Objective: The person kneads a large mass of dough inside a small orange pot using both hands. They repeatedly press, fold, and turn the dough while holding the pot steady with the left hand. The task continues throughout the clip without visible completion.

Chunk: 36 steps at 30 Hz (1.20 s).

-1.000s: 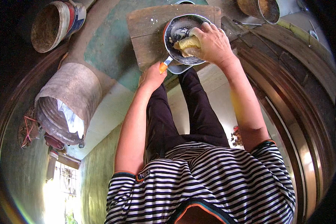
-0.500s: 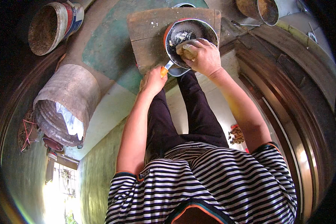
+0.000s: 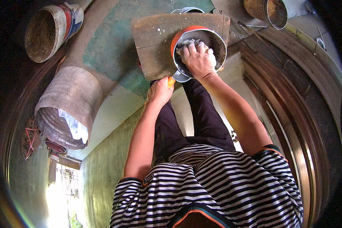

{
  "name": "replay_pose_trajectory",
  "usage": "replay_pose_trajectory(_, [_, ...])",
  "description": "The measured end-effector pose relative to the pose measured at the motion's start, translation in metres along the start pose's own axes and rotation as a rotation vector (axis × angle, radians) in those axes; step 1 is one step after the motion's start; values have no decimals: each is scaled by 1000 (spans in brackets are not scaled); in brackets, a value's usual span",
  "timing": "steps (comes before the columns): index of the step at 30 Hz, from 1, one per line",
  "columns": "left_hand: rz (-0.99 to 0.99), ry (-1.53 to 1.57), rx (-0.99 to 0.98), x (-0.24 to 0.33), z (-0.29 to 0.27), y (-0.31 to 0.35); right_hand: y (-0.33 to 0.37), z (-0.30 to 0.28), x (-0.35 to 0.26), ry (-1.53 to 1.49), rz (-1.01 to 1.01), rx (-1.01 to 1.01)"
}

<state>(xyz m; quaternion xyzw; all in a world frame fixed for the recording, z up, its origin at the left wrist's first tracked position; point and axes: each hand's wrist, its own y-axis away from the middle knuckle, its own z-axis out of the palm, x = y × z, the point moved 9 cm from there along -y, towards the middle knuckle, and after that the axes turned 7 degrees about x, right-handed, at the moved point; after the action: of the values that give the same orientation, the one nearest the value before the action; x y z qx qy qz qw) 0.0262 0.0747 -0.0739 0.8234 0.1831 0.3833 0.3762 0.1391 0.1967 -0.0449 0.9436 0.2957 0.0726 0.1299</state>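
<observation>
Head view, upper centre: left hand (image 3: pixel 160 91) clamped on pan (image 3: pixel 198 51) handle; right hand (image 3: pixel 198 59) inside, fingers (image 3: pixel 193 47) pressed together over pale scrubber. Best steadied on wooden board (image 3: pixel 155 41), rubbed firmly.

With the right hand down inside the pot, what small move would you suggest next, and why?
Probably rub the right hand round the pot's inner wall: white residue clings near its fingertips, while the left hand steadies the orange handle.

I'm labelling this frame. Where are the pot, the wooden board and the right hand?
pot (image 3: pixel 218 41): head view, inner wall at right.
wooden board (image 3: pixel 155 41): head view, bare top surface.
right hand (image 3: pixel 197 59): head view, back of hand.
</observation>
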Motion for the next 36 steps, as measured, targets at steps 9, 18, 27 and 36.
replay_pose_trajectory(9, [-36,-20,-49,-8,8,1,-15,28,-26,72,-194,-110])
replay_pose_trajectory(18, [23,50,2,-11,13,-4,-21,38,-29,48,-277,-148])
replay_pose_trajectory(27, [-72,-33,-37,5,-2,0,-22,12,0,-146,-155,-11])
replay_pose_trajectory(36, [-70,-7,-33,-6,9,-4,33,-58,66,-862,105,421])
